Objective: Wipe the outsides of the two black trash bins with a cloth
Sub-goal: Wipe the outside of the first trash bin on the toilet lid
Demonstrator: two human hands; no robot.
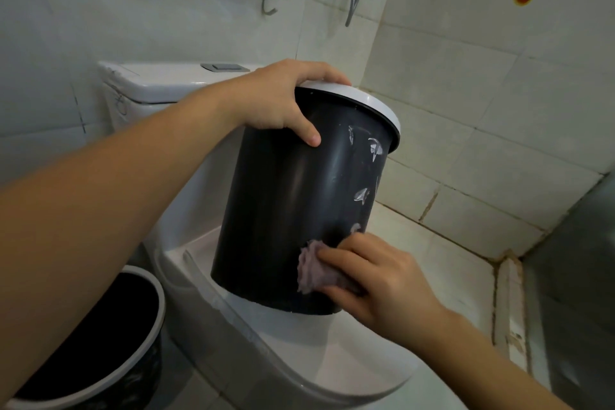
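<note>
In the head view I see a bathroom with pale wall tiles [466, 83] and a white toilet [299, 343] with closed lid. On this lid stands the black bin [293, 196], tilted, with a white rim ring. My left hand [283, 100] grips its rim, fingers curled over the top, thumb on the wall. My right hand [376, 280] presses a purple cloth [311, 270] with fingers together against the lower wall. Above these fingers are white scratches. The second bin [100, 343] is lower left, beside the toilet.
</note>
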